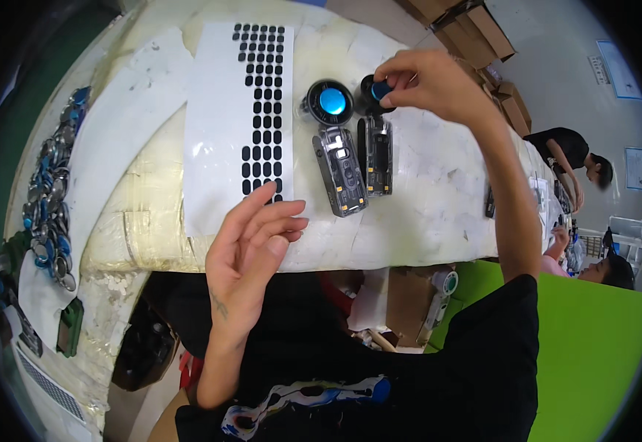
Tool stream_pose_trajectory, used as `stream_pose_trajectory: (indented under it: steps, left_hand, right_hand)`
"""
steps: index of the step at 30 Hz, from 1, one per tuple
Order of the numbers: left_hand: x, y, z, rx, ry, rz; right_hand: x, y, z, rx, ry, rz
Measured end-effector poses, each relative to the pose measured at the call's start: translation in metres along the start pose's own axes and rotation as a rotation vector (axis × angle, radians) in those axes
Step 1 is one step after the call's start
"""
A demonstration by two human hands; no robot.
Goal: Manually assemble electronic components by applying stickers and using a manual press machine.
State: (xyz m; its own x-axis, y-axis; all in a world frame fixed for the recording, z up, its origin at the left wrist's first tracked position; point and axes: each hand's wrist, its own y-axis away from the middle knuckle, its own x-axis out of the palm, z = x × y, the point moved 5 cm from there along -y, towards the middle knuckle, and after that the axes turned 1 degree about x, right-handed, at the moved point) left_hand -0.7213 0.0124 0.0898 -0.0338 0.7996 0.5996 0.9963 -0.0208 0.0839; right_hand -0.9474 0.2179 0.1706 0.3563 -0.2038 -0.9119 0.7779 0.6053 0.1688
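My right hand (pixel 433 85) reaches over the far part of the table. Its thumb and fingertips are closed around the edge of a small blue disc (pixel 381 90) at a black round device head (pixel 367 87). Left of it stands a second round black head (pixel 330 102) with a shiny blue centre. Two clear-and-black handheld device bodies (pixel 342 173) lie below the heads, side by side. My left hand (pixel 243 258) hovers near the table's front edge, palm turned inward, fingers apart, holding nothing. A white sheet (pixel 214 140) with rows of black rounded stickers (pixel 266 118) lies just beyond it.
A heap of blue and silver discs (pixel 50 195) lies at the far left. The table (pixel 439 214) has a wrapped, pale covering. A green panel (pixel 557 346) stands at the right. Cardboard boxes (pixel 476 37) are behind the table, and other people (pixel 568 151) sit farther right.
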Motion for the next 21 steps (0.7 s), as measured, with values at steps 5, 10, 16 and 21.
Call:
stream_pose_trajectory:
  steps: [5, 10, 16, 21]
  left_hand:
    - [0.006, 0.008, -0.014, 0.018, -0.093, 0.005]
    - [0.020, 0.001, -0.009, -0.046, -0.172, 0.024]
    - [0.027, -0.036, 0.024, 0.182, -0.568, 0.080]
    - [0.055, -0.049, 0.046, 0.323, -0.721, -0.011]
  right_hand:
    - [-0.014, 0.050, 0.002, 0.092, -0.123, -0.509]
    - [0.052, 0.087, 0.062, 0.174, -0.192, -0.523]
    - [0.090, 0.067, 0.091, 0.156, -0.240, -0.492]
    - [0.082, 0.086, 0.062, 0.210, -0.468, -0.470]
